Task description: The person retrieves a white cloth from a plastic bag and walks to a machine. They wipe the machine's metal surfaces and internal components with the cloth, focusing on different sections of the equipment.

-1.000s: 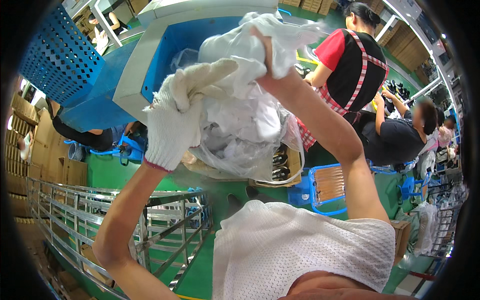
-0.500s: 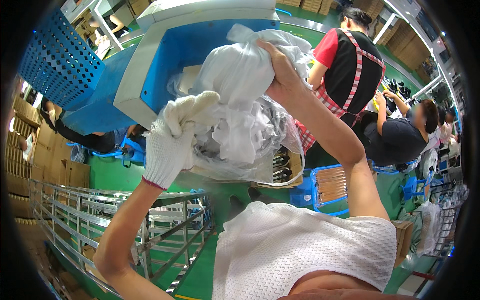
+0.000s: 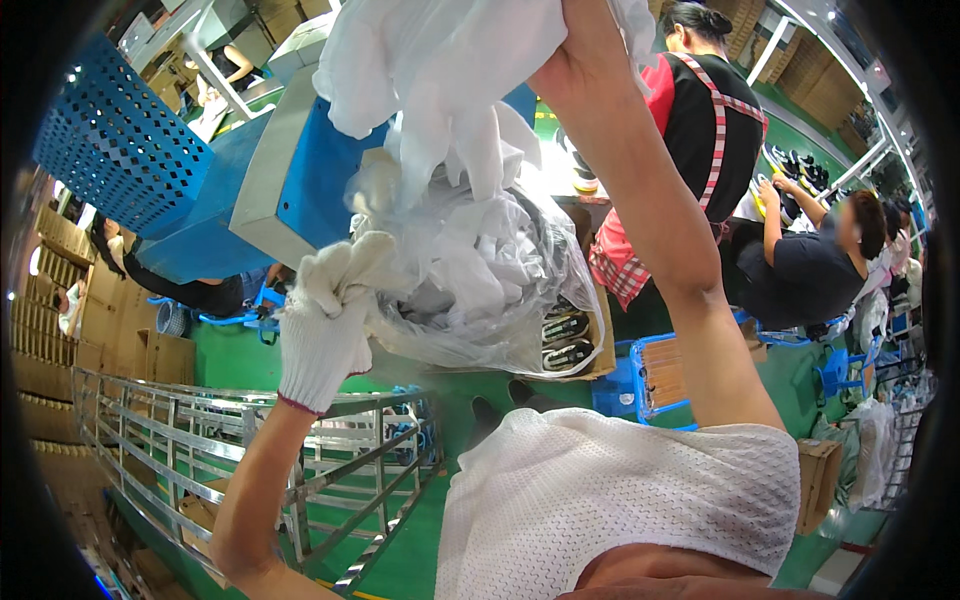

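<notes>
My right hand (image 3: 585, 55), bare, is raised high over a blue and white machine. It grips a bundle of thin white fabric (image 3: 440, 60), whose loose ends hang down. The bundle hides most of the fingers. Below it, a large clear plastic bag (image 3: 470, 345) stands open, filled with crumpled white pieces (image 3: 470, 250) of similar look. My left hand (image 3: 335, 285) wears a white knitted glove with a dark red cuff edge. Its fingers are curled closed on the left edge of the plastic bag.
A blue perforated basket (image 3: 120, 140) is at upper left, beside the blue machine housing (image 3: 335, 190). Dark shoes (image 3: 568, 340) lie in a carton by the bag. A metal rack (image 3: 180, 430) stands lower left. One person in a checked apron (image 3: 690, 130) works close on the right, near a blue stool (image 3: 660, 375).
My right hand has lifted the white fabric bundle up and away from the bag. My left hand has moved slightly down, and its outstretched fingers have curled in at the bag's edge.
</notes>
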A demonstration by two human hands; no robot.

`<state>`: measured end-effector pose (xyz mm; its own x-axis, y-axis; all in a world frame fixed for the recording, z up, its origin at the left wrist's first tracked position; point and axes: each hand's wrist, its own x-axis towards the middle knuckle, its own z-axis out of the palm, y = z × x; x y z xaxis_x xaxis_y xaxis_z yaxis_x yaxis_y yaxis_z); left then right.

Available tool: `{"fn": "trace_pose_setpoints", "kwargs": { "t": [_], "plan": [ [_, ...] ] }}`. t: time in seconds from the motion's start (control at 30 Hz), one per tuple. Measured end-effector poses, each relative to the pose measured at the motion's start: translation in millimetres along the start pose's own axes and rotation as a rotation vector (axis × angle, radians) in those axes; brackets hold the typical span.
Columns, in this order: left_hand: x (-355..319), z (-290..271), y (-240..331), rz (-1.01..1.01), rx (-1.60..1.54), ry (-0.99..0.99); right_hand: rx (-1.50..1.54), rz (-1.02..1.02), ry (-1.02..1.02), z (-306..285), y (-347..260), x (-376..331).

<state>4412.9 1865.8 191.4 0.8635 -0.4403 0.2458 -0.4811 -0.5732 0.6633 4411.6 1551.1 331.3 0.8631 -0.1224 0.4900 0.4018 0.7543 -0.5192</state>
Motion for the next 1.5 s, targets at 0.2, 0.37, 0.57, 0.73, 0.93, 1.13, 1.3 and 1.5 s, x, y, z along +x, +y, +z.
{"fn": "trace_pose_setpoints", "kwargs": {
  "t": [0.2,0.37,0.57,0.73,0.93,1.13,1.3,1.5],
  "plan": [
    [-9,-24,45,0.337,0.106,0.088,-0.133,-0.173,0.034,15,-9,30],
    [-14,-14,85,0.517,-0.132,-0.127,0.018,-0.049,-0.050,35,3,30],
    [10,74,61,0.621,0.451,-0.140,0.076,-0.042,-0.053,33,28,41],
    [4,103,55,0.548,0.858,-0.537,0.051,-0.187,-0.094,50,-23,54],
    [0,71,108,0.454,0.299,-0.088,0.120,-0.265,-0.205,93,-45,77],
    [-79,76,131,0.192,-0.856,-0.423,0.060,-0.289,-0.188,127,-71,38],
    [-107,140,147,0.140,-1.877,-0.378,-0.133,-0.323,-0.049,121,-104,-72],
    [-138,149,175,-0.078,-2.328,-0.748,-0.280,-0.425,0.714,134,-32,-275]
  ]
}}
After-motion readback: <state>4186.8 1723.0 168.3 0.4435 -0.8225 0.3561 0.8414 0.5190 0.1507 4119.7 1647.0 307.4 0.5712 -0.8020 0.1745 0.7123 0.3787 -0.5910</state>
